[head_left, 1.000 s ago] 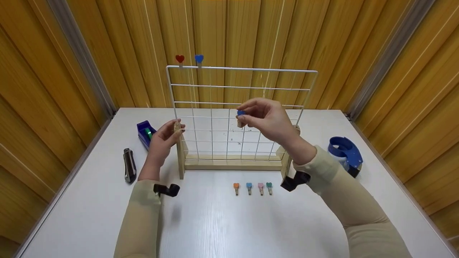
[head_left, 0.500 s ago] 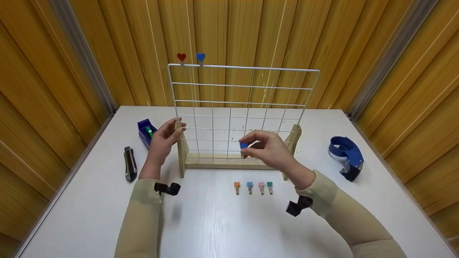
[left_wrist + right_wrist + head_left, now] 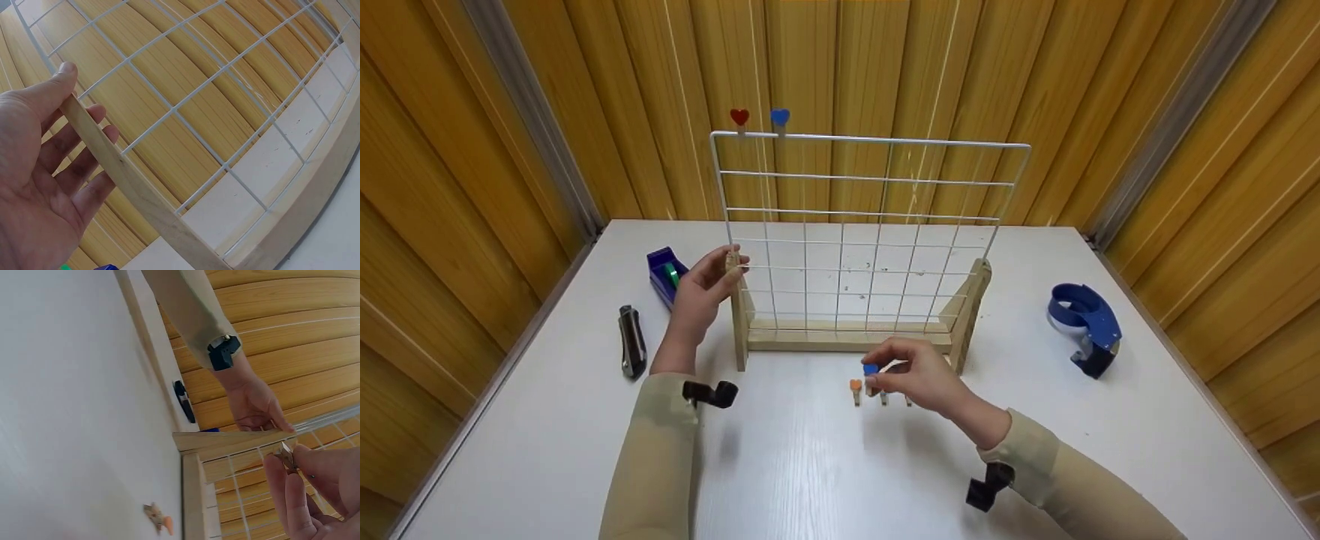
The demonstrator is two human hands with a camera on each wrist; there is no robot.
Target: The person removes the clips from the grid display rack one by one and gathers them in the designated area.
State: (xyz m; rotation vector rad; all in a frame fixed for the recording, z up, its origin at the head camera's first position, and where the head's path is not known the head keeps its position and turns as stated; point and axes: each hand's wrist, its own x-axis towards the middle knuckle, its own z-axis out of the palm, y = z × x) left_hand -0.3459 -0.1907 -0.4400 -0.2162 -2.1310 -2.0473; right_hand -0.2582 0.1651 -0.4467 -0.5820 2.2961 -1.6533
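A white wire grid (image 3: pixel 885 140) stands upright in a wooden stand (image 3: pixel 847 342). My left hand (image 3: pixel 695 304) grips the top of the stand's left post (image 3: pixel 121 169), thumb on the near side and fingertips behind it. Low in front of the stand, my right hand (image 3: pixel 919 379) pinches a small wooden clothespin with a blue heart (image 3: pixel 871 370) between thumb and fingers. Beside it lies a clothespin with an orange heart (image 3: pixel 856 385); others in that row are partly hidden by the right hand. A red-heart clothespin (image 3: pixel 739 117) and a blue-heart one (image 3: pixel 780 117) are clipped to the grid's top bar at left.
On the left of the white table (image 3: pixel 780 465) lie a utility knife (image 3: pixel 632 341) and a small blue tape dispenser (image 3: pixel 660 270). A blue hand-held tape dispenser (image 3: pixel 1091 322) is at the right. Yellow wood-patterned walls (image 3: pixel 862 67) enclose the back and sides.
My right hand has come down from in front of the grid's middle to just above the row of clothespins, still holding the blue-heart clothespin. The left hand stays on the post.
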